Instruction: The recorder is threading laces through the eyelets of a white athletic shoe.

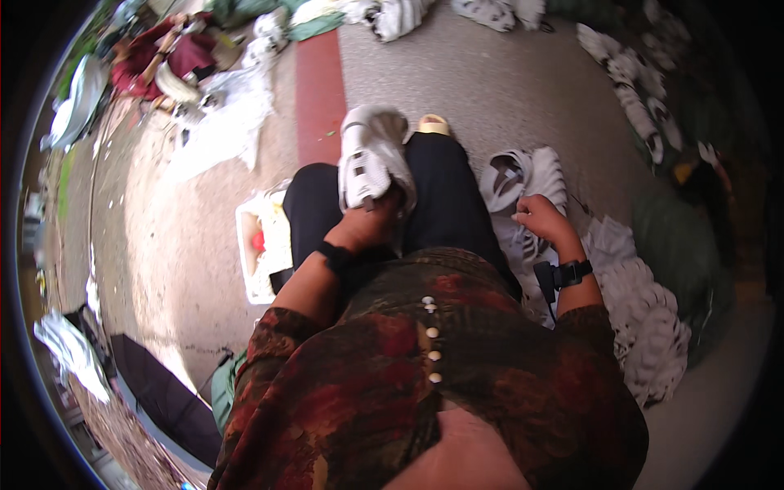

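Observation:
My left hand (369, 224) is pushed into the opening of a white shoe upper (367, 163) with grey bands, above my lap. Most of its fingers are hidden inside the shoe upper, which it holds up between my knees. To the right, my right hand (541, 217) is closed in a pinch beside a second white shoe upper (506, 181). Whatever may be between those fingertips is too small to make out. That second upper lies by my right thigh with its opening showing.
A pile of white shoe uppers (645, 327) lies at my right, beside a dark green sack (682, 245). At my left stands a white box (249, 265) with a red item inside. A black umbrella (167, 396) is at lower left. Another person (155, 61) sits far left.

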{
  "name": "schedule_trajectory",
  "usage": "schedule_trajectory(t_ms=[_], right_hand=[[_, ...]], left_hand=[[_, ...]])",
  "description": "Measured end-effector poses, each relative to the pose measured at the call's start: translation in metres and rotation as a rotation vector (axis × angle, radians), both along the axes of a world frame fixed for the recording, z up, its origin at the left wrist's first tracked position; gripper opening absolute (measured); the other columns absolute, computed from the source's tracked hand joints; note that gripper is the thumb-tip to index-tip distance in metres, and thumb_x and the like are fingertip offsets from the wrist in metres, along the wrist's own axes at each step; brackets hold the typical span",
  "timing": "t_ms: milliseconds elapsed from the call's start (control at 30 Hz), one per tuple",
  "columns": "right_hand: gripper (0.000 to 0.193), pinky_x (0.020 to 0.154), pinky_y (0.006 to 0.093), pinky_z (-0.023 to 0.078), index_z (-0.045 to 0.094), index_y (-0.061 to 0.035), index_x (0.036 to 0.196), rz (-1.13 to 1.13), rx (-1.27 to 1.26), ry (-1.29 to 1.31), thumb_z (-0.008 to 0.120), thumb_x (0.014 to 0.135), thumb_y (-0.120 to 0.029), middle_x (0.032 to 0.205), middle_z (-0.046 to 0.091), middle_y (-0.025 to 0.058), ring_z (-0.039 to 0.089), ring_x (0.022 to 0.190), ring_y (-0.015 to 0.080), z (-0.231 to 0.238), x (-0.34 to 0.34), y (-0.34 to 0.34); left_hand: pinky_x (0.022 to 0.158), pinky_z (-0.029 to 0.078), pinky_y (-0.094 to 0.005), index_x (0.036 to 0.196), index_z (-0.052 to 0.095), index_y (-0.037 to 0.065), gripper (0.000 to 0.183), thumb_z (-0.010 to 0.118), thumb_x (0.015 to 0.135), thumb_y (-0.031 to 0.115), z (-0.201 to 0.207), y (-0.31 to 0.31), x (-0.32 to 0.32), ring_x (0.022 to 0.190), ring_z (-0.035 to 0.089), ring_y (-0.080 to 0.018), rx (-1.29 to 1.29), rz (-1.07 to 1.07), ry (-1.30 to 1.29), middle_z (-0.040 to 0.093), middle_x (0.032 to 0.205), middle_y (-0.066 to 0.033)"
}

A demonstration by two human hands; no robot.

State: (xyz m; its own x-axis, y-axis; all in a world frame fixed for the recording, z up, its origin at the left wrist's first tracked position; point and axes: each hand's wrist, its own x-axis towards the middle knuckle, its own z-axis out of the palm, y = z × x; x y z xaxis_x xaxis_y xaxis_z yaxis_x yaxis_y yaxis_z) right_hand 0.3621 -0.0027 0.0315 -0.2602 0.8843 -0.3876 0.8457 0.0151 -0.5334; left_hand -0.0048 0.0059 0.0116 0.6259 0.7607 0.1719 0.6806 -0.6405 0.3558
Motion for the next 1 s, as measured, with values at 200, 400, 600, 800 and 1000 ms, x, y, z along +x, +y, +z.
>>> schedule_trajectory(t_ms=[200, 400, 600, 800, 1000], right_hand=[[0.045, 0.092, 0.0407, 0.040, 0.050, 0.0049, 0.110, 0.143, 0.624, 0.390, 0.066, 0.075, -0.019, 0.112, 0.051, 0.0262, 0.048, 0.107, 0.0399, 0.024, -0.157, 0.037], [0.054, 0.097, 0.0394, 0.036, 0.033, 0.0049, 0.127, 0.195, 0.431, 0.320, 0.056, 0.081, -0.011, 0.126, 0.041, 0.0264, 0.042, 0.116, 0.0401, -0.010, -0.219, 0.059], [0.024, 0.084, 0.0460, 0.043, 0.044, 0.0026, 0.097, 0.266, 0.332, -0.087, 0.051, 0.074, -0.003, 0.100, 0.052, 0.0261, 0.051, 0.098, 0.0408, 0.024, -0.225, 0.061], [0.020, 0.082, 0.0459, 0.043, 0.048, 0.0022, 0.091, 0.255, 0.511, 0.034, 0.051, 0.071, -0.002, 0.089, 0.056, 0.0234, 0.053, 0.091, 0.0407, 0.006, -0.211, 0.060], [0.021, 0.082, 0.0479, 0.042, 0.048, 0.0027, 0.089, 0.276, 0.300, 0.015, 0.053, 0.072, -0.007, 0.088, 0.057, 0.0247, 0.053, 0.091, 0.0413, 0.015, -0.211, 0.073]], left_hand=[[0.092, 0.037, -0.0448, 0.104, 0.058, 0.004, 0.038, 0.061, 0.069, 0.018, 0.010, -0.005, 0.014, 0.106, 0.049, -0.0375, -0.021, 0.182, -0.015, 0.054, 0.109, -0.0217], [0.091, 0.037, -0.0450, 0.099, 0.059, -0.002, 0.041, 0.063, 0.062, 0.015, 0.028, 0.006, 0.011, 0.103, 0.050, -0.0384, -0.250, 0.284, -0.006, 0.055, 0.106, -0.0236], [0.082, 0.044, -0.0427, 0.106, 0.052, -0.004, 0.041, 0.055, 0.068, 0.013, -0.004, -0.004, 0.013, 0.090, 0.056, -0.0374, 0.084, 0.204, 0.118, 0.055, 0.100, -0.0229], [0.065, 0.050, -0.0356, 0.095, 0.054, 0.001, 0.025, 0.060, 0.071, 0.005, 0.075, -0.039, -0.020, 0.080, 0.059, -0.0315, 0.120, 0.018, -0.498, 0.057, 0.097, -0.0161], [0.090, 0.036, -0.0456, 0.105, 0.057, 0.007, 0.031, 0.061, 0.076, 0.017, 0.041, 0.000, -0.026, 0.110, 0.047, -0.0293, 0.272, 0.259, -0.329, 0.053, 0.112, -0.0116]])
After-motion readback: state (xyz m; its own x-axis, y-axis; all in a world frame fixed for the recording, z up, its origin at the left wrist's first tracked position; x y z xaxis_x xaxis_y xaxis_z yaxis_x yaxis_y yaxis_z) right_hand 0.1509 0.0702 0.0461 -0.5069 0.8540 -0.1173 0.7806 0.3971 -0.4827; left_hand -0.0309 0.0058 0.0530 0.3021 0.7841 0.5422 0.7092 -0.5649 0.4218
